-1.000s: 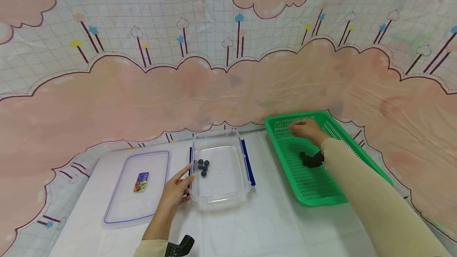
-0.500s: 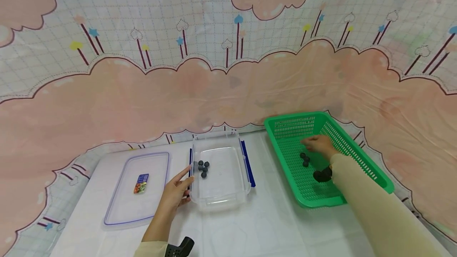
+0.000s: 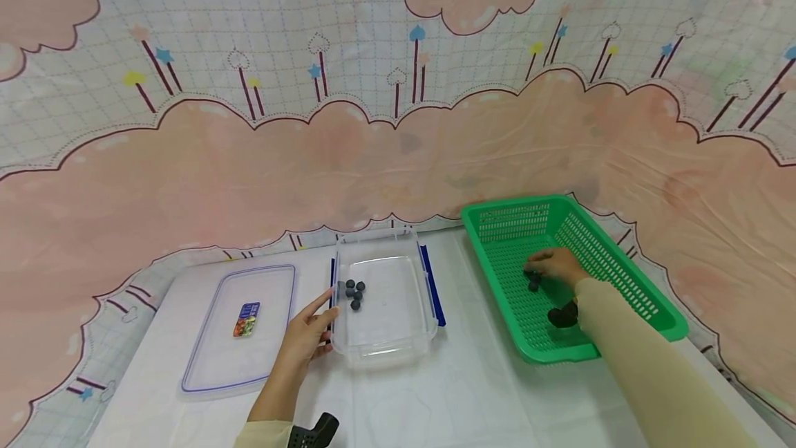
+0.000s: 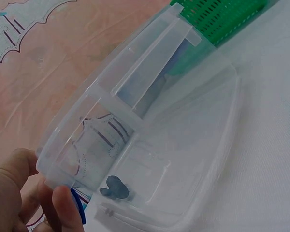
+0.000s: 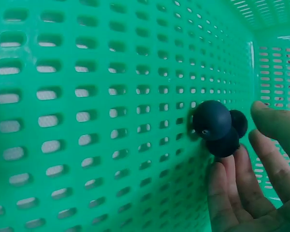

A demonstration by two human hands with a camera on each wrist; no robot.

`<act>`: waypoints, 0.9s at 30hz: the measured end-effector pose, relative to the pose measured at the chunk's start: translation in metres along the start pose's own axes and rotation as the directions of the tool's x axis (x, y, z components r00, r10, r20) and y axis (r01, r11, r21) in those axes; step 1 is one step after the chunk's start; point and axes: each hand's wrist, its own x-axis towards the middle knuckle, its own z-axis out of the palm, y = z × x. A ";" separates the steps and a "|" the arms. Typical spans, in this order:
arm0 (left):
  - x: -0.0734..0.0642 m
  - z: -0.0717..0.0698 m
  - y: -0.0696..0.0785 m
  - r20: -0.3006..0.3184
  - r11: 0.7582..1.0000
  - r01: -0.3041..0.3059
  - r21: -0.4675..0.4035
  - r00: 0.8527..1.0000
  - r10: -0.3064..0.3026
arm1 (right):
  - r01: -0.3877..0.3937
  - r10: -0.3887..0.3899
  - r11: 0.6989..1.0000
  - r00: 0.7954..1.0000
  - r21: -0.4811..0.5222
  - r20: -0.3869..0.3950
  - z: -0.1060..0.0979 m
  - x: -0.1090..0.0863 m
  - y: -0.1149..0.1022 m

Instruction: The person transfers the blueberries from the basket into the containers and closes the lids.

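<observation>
A clear plastic box [image 3: 394, 296] with blue side latches stands mid-table. Several dark blueberries [image 3: 357, 296] lie inside it near its left wall. At that wall my left hand [image 3: 302, 334] holds the box's edge, its thumb and fingers about the rim and latch, as the left wrist view also shows. My right hand [image 3: 558, 266] is down in the green basket [image 3: 528, 341]. In the right wrist view three blueberries [image 5: 212, 120] sit clustered on the basket's perforated floor. The right fingers [image 5: 222, 193] touch or nearly touch them from one side; the thumb stands apart.
A clear lid [image 3: 208, 358] with a blue seal lies left of the box, bearing a small colourful label [image 3: 247, 319]. Behind the white table [image 3: 423, 406] hangs a patterned cloth [image 3: 311, 178]. The basket's raised walls surround my right hand.
My right hand has moved from the far part of the basket down and nearer to the blueberries, now partly covering them. The left hand and box have stayed in place.
</observation>
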 end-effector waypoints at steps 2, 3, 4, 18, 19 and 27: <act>0.000 0.000 -0.001 -0.002 1.000 0.000 -0.001 1.000 0.000 | 0.002 -0.002 1.000 1.000 -0.003 0.003 0.001 0.000 0.001; 0.000 0.000 -0.001 -0.003 1.000 0.000 -0.001 1.000 0.000 | 0.008 -0.008 1.000 1.000 -0.011 0.003 0.001 0.000 0.001; 0.001 0.000 -0.001 -0.004 1.000 0.000 -0.002 1.000 0.000 | 0.012 -0.012 1.000 1.000 -0.019 0.004 0.001 0.000 0.002; -0.001 -0.001 0.001 0.010 1.000 0.010 0.003 1.000 -0.010 | 0.048 -0.051 0.989 0.999 -0.142 -0.017 0.006 0.006 0.007; -0.001 -0.001 0.001 0.008 1.000 0.010 0.003 1.000 -0.010 | 0.049 -0.053 0.988 0.998 -0.147 -0.020 0.006 0.007 0.007; -0.001 0.000 0.001 0.005 1.000 0.008 0.001 1.000 -0.008 | 0.107 -0.113 0.985 0.993 -0.136 -0.035 0.008 0.010 0.012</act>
